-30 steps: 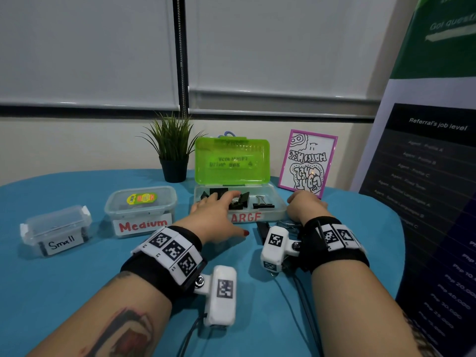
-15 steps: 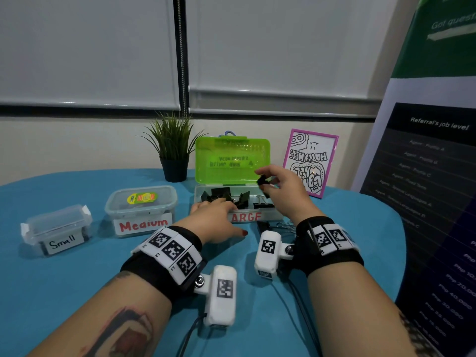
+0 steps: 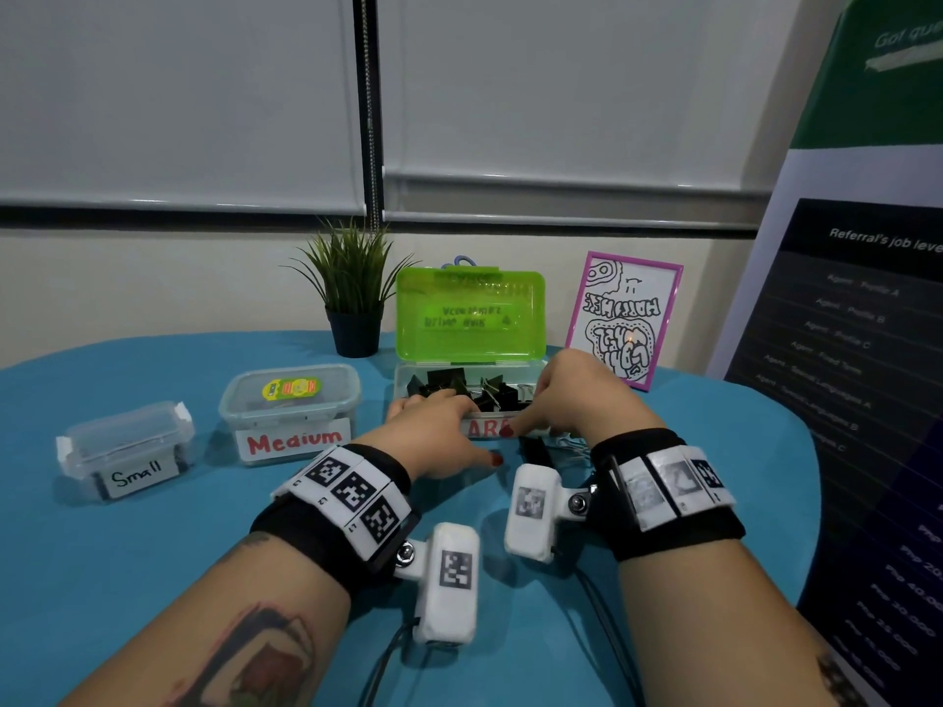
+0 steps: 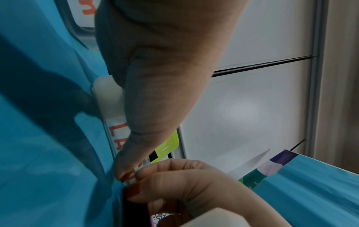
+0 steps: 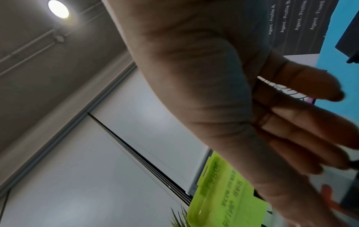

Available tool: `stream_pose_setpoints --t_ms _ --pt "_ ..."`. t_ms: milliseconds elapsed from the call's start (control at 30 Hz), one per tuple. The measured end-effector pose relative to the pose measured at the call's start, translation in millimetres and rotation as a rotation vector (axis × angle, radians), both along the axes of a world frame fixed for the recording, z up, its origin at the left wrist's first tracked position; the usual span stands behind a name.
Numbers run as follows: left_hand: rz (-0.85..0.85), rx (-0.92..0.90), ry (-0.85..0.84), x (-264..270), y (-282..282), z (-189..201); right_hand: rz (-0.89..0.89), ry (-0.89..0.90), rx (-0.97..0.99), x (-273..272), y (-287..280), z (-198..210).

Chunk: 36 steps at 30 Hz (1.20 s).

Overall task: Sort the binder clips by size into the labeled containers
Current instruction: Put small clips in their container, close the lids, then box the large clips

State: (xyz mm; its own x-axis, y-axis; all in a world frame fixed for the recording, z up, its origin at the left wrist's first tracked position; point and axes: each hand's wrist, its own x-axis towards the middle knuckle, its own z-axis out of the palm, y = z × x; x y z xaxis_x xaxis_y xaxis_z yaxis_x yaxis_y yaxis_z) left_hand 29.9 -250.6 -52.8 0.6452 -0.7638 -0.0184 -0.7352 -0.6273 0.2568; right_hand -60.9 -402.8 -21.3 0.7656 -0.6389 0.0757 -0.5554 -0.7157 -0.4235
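Observation:
The clear Large box (image 3: pixel 479 429) stands with its green lid (image 3: pixel 469 313) raised, and several black binder clips (image 3: pixel 449 382) lie inside. My left hand (image 3: pixel 439 421) rests on the box's front rim, thumb (image 4: pixel 155 107) down along the red label. At the box's front right corner my right hand (image 3: pixel 576 395) is lowered, its fingers (image 5: pixel 291 122) fairly straight and its palm bare. Just below it, loose black clips (image 3: pixel 536 451) lie on the blue table; its thumb tip touches one (image 4: pixel 134 210). The lidded Medium container (image 3: pixel 291 410) and Small container (image 3: pixel 125 451) sit to the left.
A small potted plant (image 3: pixel 352 298) stands behind the Medium container. A pink-framed drawing (image 3: pixel 625 318) leans behind the Large box at the right. A dark banner (image 3: pixel 842 375) rises along the table's right edge. Blue tabletop (image 3: pixel 153 553) lies in front of the containers.
My right hand lifted a black clip from the table over the Large box, then came back down to the box's front right without it. The left hand stayed on the box rim.

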Motion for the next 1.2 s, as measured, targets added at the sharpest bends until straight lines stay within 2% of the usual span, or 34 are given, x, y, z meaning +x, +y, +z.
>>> stream_pose_setpoints --t_ms 167,333,433,533,700,800,867,967,1100,1200 --pt "0.0 -0.001 -0.014 0.4 -0.1 -0.7 0.004 0.149 -0.005 2.5 11.3 1.8" --pt "0.008 -0.015 -0.016 -0.3 -0.5 -0.3 0.057 0.192 0.033 3.0 19.2 2.4" --pt "0.018 -0.104 0.043 -0.1 1.2 -1.5 0.082 0.138 0.154 -0.4 20.0 4.4" --pt "0.001 -0.131 0.062 0.4 2.1 -2.2 0.076 -0.066 0.295 -5.2 12.9 7.8" --pt "0.002 -0.112 0.074 3.8 1.5 -3.7 0.068 -0.653 0.726 -9.8 2.3 13.0" --pt "0.002 -0.097 0.074 3.6 1.9 -3.6 0.062 -0.973 0.792 -5.0 -1.1 12.6" --pt "-0.005 -0.081 0.062 3.3 2.0 -2.9 0.036 -1.093 0.721 -0.1 -3.2 11.4" --pt "-0.016 -0.052 0.043 3.6 1.8 -2.5 0.027 -1.052 0.595 9.6 -4.3 2.3" --pt "-0.03 -0.043 0.023 1.9 1.9 -1.1 -0.02 -0.73 0.389 24.4 -3.4 -17.1" --pt "-0.026 -0.04 0.015 0.7 2.2 -0.9 0.022 -0.593 0.411 30.0 0.1 -24.3"
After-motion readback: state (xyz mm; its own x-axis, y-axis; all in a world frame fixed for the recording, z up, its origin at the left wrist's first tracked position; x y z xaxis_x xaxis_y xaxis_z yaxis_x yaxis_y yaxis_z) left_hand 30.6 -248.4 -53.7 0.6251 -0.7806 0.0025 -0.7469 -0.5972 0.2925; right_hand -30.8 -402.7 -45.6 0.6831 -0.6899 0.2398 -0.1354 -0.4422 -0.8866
